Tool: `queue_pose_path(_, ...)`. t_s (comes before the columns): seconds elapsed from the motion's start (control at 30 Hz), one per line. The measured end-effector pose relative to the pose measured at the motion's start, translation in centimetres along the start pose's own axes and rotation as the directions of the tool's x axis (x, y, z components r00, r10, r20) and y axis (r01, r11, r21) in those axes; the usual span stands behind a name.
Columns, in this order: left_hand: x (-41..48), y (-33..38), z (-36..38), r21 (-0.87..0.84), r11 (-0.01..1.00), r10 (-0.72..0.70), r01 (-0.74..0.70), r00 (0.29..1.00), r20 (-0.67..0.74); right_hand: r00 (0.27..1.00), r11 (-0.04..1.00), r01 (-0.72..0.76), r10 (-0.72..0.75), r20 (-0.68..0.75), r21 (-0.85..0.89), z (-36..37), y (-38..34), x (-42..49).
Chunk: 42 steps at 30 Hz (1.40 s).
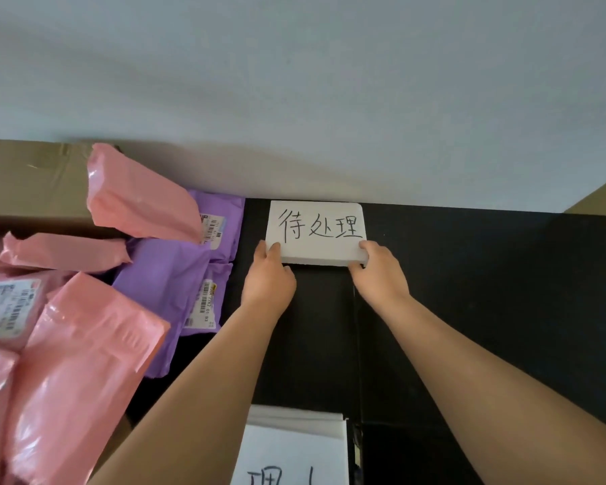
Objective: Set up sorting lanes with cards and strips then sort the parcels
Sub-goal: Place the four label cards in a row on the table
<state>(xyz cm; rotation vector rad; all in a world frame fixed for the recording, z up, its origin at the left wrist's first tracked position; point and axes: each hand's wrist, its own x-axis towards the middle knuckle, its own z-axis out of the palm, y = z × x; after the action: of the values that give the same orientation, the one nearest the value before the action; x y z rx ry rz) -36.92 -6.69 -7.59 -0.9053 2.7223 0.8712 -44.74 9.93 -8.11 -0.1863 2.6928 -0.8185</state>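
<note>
I am watching the white card, which is marked 待处理 in black pen. It is sitting at the far edge of the black table, with its far side right up against the grey wall. My left hand is pinching the card's near left corner, thumb on top and fingers curled beneath the edge. My right hand is gripping the near right corner in the same way. The card's near edge is showing a thick white side, and I cannot tell whether it is lying flat or raised off the table.

Closer to me, a stack of white cards is resting at the near edge of the table, and the writing on its top card is running out of view. To the left, purple parcels with printed labels are lying just beside my left hand. Pink parcels are overlapping them, piled against a cardboard box. Another piece of cardboard is showing at the far right.
</note>
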Motion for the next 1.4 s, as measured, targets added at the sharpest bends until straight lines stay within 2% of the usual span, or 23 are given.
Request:
queue_pose_path(0.1,1.0,0.0,0.8,-0.031,1.000,0.000,0.002,0.999,0.053,1.000,0.998,-0.003,0.002,-0.010,-0.056,0.8,0.1,0.7)
queue_pose_path(0.27,2.2,-0.6,1.1,0.011,1.000,0.006,-0.008,0.994,0.112,1.000,0.992,-0.012,0.013,0.002,-0.123,1.3,-0.3,1.1)
queue_pose_path(0.47,-0.2,-1.3,-0.2,0.051,0.998,0.027,-0.032,0.994,0.103,0.998,0.995,-0.058,0.061,-0.032,0.082,-0.1,-0.7,-1.1)
queue_pose_path(0.67,-5.9,-0.9,-2.3,0.058,0.995,0.074,-0.076,0.997,0.029,0.998,0.995,-0.050,0.053,-0.037,0.085,-2.1,-1.2,-6.9)
queue_pose_path(0.83,-12.5,-1.7,-3.3,0.162,0.967,0.189,-0.194,0.981,0.050,0.999,0.995,0.005,-0.001,-0.049,0.096,-3.4,-0.7,-13.8)
queue_pose_path(1.03,-20.0,-3.8,-3.8,0.223,0.944,0.247,-0.245,0.969,0.017,0.999,0.988,0.004,0.003,-0.044,0.153,-2.9,1.2,-22.2)
queue_pose_path(1.2,-25.1,-6.5,-3.5,0.202,0.962,0.185,-0.182,0.983,0.005,0.999,0.975,-0.053,0.052,0.008,0.218,-1.0,3.1,-28.6)
queue_pose_path(1.4,-29.5,-9.8,-2.8,0.169,0.984,0.052,-0.055,0.998,0.023,0.993,0.975,-0.097,0.082,0.080,0.199,1.7,4.3,-33.6)
